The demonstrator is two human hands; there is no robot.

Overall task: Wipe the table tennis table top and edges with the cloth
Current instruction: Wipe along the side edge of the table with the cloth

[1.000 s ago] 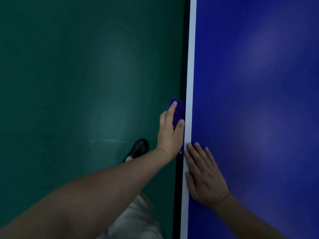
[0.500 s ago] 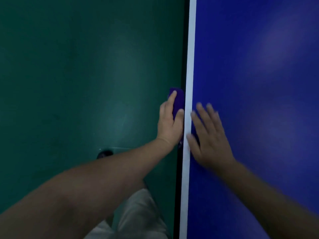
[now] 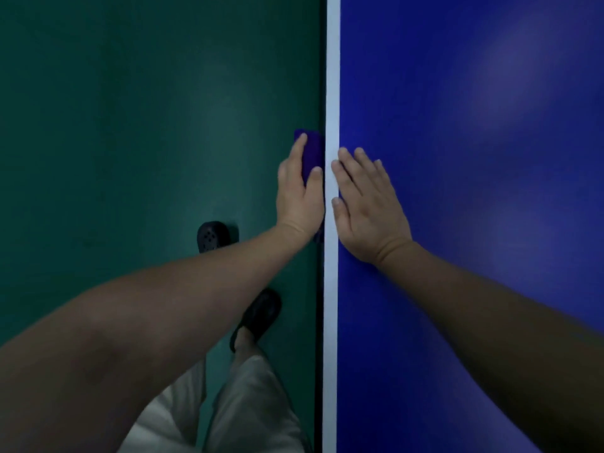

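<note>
Pressing purple cloth (image 3: 311, 152) against table tennis table (image 3: 457, 223) edge with flat left hand (image 3: 299, 194); resting right hand (image 3: 366, 204) flat, fingers wide, on top.

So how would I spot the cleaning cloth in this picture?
Find the blue table top and its white border line. Just off that edge, the left hand presses a cloth against the table's side: dark purple against the green floor.

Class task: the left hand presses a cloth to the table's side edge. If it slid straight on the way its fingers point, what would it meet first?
Nothing visible: ahead of the left hand and purple cloth, the table edge looks free up to the picture's top.
</note>
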